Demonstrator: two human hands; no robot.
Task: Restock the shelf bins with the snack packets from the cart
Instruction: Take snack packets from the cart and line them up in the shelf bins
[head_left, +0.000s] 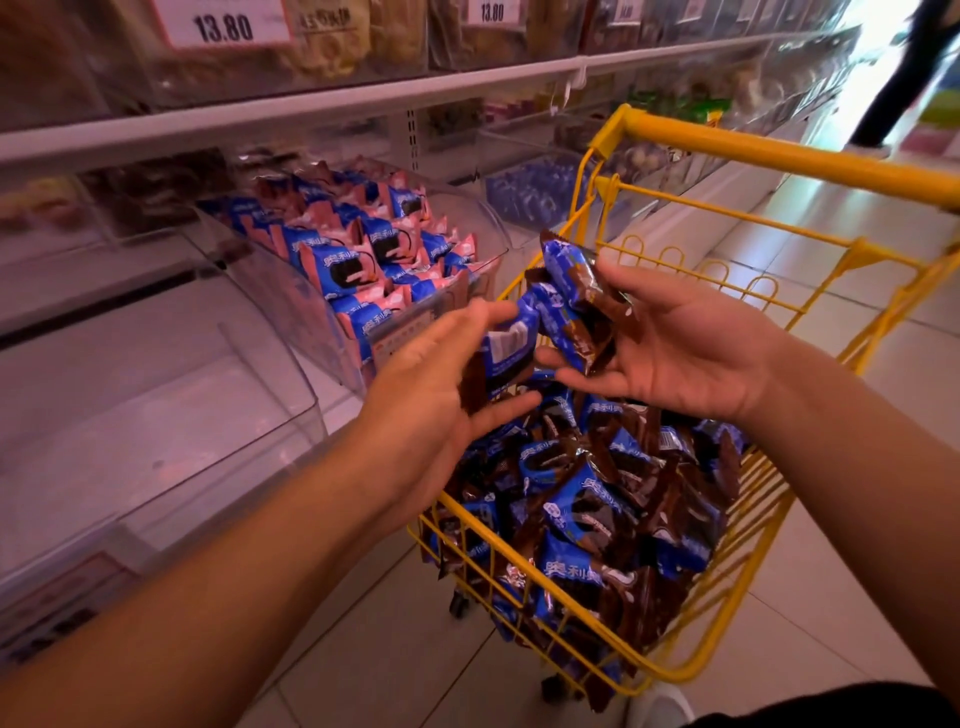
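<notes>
shelf bins (156, 415) of clear plastic run along the left, below a white shelf rail (311, 106) with price tags (223, 23) reading 13.80. the nearest bin shows only its bare clear floor; the next bin (291, 291) along holds blue and pink snack packets (358, 260) stacked upright in rows. to the right stands a yellow wire cart (727, 545) on the pale tiled floor (415, 649), its basket heaped with blue and brown snack packets (597, 509). its yellow handle bar (779, 150) crosses the upper right. both hands are raised over the cart's near-left corner, beside the stocked bin. the right hand (675, 353), palm up with fingers curled, grasps a small bunch of the blue and brown packets (571, 296). the left hand (436, 400) has fingers fairly straight, with one packet (506, 353) lying against its fingers and thumb; whether it truly grips that packet or only touches it, i cannot tell. the held packets sit between the two hands, above the heap.
</notes>
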